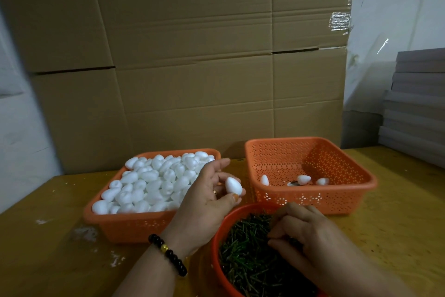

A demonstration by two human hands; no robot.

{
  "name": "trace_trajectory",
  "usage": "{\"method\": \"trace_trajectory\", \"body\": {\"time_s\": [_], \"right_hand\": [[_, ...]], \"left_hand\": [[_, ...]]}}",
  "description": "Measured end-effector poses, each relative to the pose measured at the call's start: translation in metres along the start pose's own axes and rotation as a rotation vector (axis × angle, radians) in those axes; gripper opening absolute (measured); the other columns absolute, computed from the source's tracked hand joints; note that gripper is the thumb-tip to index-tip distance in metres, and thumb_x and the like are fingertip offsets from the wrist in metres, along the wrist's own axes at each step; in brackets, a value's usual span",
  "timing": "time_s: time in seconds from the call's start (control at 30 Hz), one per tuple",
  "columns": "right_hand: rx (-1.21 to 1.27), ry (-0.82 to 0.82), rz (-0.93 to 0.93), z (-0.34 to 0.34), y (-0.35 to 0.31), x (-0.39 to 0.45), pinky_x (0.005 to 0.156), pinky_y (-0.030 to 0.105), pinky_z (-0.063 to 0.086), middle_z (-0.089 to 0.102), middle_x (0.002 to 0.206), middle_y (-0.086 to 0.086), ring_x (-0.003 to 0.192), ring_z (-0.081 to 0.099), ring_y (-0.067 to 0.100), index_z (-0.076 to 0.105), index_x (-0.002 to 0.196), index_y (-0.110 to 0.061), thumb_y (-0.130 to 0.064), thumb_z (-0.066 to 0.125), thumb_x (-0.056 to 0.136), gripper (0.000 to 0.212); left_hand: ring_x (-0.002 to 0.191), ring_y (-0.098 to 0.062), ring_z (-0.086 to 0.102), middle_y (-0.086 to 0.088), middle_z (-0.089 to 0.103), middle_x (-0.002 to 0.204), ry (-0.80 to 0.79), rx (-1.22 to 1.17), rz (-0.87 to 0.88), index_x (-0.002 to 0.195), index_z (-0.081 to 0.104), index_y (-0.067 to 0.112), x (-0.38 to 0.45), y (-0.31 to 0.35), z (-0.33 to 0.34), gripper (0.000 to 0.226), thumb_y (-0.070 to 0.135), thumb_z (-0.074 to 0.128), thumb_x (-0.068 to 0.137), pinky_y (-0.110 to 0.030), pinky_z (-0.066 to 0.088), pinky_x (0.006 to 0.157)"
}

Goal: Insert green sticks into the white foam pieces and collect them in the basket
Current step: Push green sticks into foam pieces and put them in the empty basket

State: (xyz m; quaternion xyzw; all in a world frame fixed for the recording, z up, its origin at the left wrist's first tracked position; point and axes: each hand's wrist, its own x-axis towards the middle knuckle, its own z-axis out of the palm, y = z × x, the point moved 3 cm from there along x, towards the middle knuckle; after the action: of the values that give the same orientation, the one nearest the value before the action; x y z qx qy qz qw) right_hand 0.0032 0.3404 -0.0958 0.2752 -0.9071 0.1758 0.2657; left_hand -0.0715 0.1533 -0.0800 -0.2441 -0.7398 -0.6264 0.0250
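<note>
My left hand [207,198] holds one white egg-shaped foam piece [233,185] between thumb and fingers, just right of the full orange basket [134,227] heaped with foam pieces [154,181]. My right hand [305,234] reaches into the round orange bowl [216,258] of green sticks [248,255], fingers curled among the sticks; whether it pinches one is hidden. The second orange basket [313,202] at the right holds three foam pieces [304,179].
Large cardboard boxes [192,55] form a wall behind the baskets. A stack of grey boards [416,104] stands at the far right. White foam crumbs [84,234] lie on the yellow wooden table [48,248] left of the full basket.
</note>
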Motion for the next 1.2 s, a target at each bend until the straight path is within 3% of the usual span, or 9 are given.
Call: {"method": "trace_trajectory", "body": {"time_s": [0.1,0.27,0.47,0.63,0.7,0.8,0.9,1.07,1.2], "right_hand": [[0.045,0.075,-0.002,0.000,0.000,0.000,0.067,0.026,0.052,0.062,0.092,-0.019,0.080,0.060,0.002,0.062,0.082,-0.028,-0.027,0.072,0.082,0.010],[0.100,0.186,0.012,0.000,-0.002,-0.002,0.051,0.029,0.051,0.066,0.076,-0.011,0.062,0.062,0.003,0.061,0.082,-0.017,-0.022,0.068,0.082,0.009],[0.095,0.278,0.022,-0.003,-0.003,-0.002,0.048,0.022,0.046,0.060,0.073,-0.017,0.058,0.055,-0.003,0.057,0.089,-0.023,-0.034,0.056,0.087,0.011],[0.096,0.287,0.016,-0.002,-0.003,0.001,0.065,0.003,0.042,0.062,0.086,-0.019,0.072,0.054,-0.012,0.063,0.101,-0.025,-0.035,0.055,0.087,0.019],[0.126,0.299,0.033,-0.002,-0.003,0.001,0.070,0.005,0.045,0.066,0.090,-0.017,0.077,0.059,-0.009,0.068,0.108,-0.021,-0.037,0.055,0.087,0.029],[0.182,0.319,0.040,-0.003,-0.003,0.001,0.070,0.009,0.049,0.067,0.089,-0.017,0.078,0.062,-0.008,0.072,0.102,-0.021,-0.037,0.057,0.086,0.027],[0.209,0.328,0.033,-0.004,-0.004,0.002,0.067,0.007,0.047,0.067,0.084,-0.017,0.076,0.061,-0.010,0.072,0.091,-0.020,-0.036,0.059,0.085,0.021],[0.280,0.335,0.045,-0.005,-0.002,0.001,0.062,0.010,0.046,0.062,0.079,-0.018,0.070,0.061,-0.004,0.066,0.087,-0.023,-0.034,0.062,0.085,0.012],[0.265,0.343,0.041,-0.003,0.001,0.002,0.068,0.011,0.045,0.060,0.085,-0.014,0.077,0.060,-0.002,0.067,0.086,-0.018,-0.019,0.068,0.081,0.006]], "left_hand": [[0.100,-0.024,0.066,-0.004,0.065,0.104,0.054,-0.021,0.024,0.107,0.049,0.025,0.000,0.001,0.000,0.044,0.009,0.068,0.071,-0.052,0.053,0.089],[0.086,-0.021,0.064,-0.005,0.067,0.096,0.049,0.004,0.042,0.084,0.060,0.031,-0.001,0.005,0.002,0.026,0.015,0.071,0.067,-0.054,0.055,0.083],[0.082,-0.012,0.062,0.011,0.066,0.087,0.039,0.074,0.071,0.091,0.065,0.036,-0.003,0.008,0.002,0.030,0.010,0.071,0.077,-0.037,0.056,0.079],[0.083,0.003,0.060,0.022,0.067,0.093,0.025,0.148,0.085,0.104,0.066,0.036,-0.006,0.009,0.003,0.035,0.005,0.066,0.087,-0.020,0.049,0.074],[0.092,0.007,0.059,0.029,0.063,0.103,0.007,0.170,0.104,0.112,0.062,0.043,-0.006,0.011,0.005,0.040,0.008,0.060,0.092,-0.015,0.048,0.076],[0.095,0.012,0.057,0.035,0.060,0.107,-0.029,0.189,0.081,0.117,0.055,0.052,-0.007,0.012,0.009,0.042,0.014,0.049,0.098,-0.010,0.047,0.076],[0.090,0.005,0.059,0.021,0.066,0.108,-0.030,0.169,0.026,0.114,0.057,0.052,-0.008,0.008,0.011,0.040,0.017,0.044,0.101,-0.014,0.049,0.075],[0.084,-0.008,0.061,0.003,0.072,0.103,-0.070,-0.090,-0.103,0.113,0.059,0.025,-0.009,0.005,0.020,0.025,0.012,0.042,0.101,-0.023,0.051,0.073],[0.082,-0.014,0.061,-0.008,0.073,0.103,-0.129,-0.278,-0.204,0.113,0.057,0.014,-0.011,0.003,0.027,0.019,0.010,0.044,0.100,-0.027,0.050,0.069]]}}
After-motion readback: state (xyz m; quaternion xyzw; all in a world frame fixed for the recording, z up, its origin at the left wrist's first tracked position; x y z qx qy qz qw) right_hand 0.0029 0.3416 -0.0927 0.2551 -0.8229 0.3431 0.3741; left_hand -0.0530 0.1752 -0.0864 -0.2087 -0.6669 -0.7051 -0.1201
